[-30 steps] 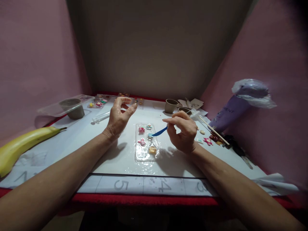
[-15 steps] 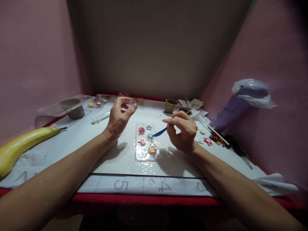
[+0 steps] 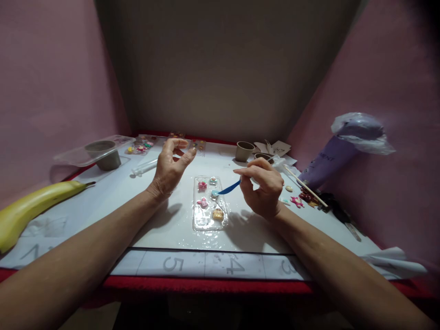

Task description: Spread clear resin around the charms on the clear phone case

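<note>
A clear phone case [image 3: 208,224] lies on the white board, coated in something glossy and wet. It bears several small charms, among them a pink one [image 3: 202,185], a yellow-brown one [image 3: 217,214] and a light-blue one [image 3: 214,195]. My right hand [image 3: 261,187] pinches a blue plastic tool with a knife-like blade [image 3: 229,187], its tip at the light-blue charm. My left hand [image 3: 173,167] hovers left of the case, fingers curved and thumb apart, with nothing in it.
A clear syringe [image 3: 143,168] lies beyond my left wrist. Brown cups [image 3: 244,151] stand at the back, near a lavender pouch [image 3: 323,160] on the right. Loose charms [image 3: 297,202] and a wooden stick [image 3: 305,186] lie right; a banana [image 3: 37,201] lies left.
My right hand has drawn slightly to the right with the blue tool, its tip still at the light-blue charm. My left hand has stayed in place.
</note>
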`<move>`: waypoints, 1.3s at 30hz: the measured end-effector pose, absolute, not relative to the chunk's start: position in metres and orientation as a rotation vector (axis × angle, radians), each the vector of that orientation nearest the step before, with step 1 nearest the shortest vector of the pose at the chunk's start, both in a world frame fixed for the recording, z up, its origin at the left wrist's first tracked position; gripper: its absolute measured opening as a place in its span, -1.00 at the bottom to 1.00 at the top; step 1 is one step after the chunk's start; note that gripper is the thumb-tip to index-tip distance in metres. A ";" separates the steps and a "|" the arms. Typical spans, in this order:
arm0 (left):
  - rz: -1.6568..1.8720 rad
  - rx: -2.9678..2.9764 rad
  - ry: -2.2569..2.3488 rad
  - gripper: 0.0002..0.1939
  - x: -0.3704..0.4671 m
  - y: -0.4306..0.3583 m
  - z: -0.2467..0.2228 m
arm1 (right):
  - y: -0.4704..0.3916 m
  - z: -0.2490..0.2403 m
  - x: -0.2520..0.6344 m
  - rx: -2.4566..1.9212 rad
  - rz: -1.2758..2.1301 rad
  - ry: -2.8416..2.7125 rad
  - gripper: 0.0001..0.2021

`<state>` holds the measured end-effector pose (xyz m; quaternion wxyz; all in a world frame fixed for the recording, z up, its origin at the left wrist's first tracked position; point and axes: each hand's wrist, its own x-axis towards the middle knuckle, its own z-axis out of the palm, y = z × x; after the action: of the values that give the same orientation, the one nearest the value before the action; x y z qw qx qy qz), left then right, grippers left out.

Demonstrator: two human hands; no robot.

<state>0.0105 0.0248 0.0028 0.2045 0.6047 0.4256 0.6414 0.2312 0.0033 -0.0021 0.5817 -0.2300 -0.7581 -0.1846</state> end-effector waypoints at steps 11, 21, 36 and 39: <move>1.781 1.689 1.196 -0.59 0.011 0.025 0.003 | 0.013 -0.012 0.236 -0.668 -0.242 -1.667 -0.77; 1.784 1.687 1.198 -0.58 0.011 0.024 0.003 | 0.018 -0.016 0.235 -0.851 -0.225 -1.644 -0.78; 1.789 1.689 1.209 -0.57 0.011 0.025 0.003 | 0.027 -0.023 0.235 -1.123 -0.108 -1.595 -0.79; 1.785 1.692 1.210 -0.57 0.010 0.025 0.003 | 0.028 -0.023 0.234 -1.133 -0.084 -1.605 -0.78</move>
<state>0.0103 0.0249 0.0028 0.1990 0.6048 0.4326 0.6383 0.2343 0.0275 -0.0232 0.5542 -0.4797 -0.6793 -0.0356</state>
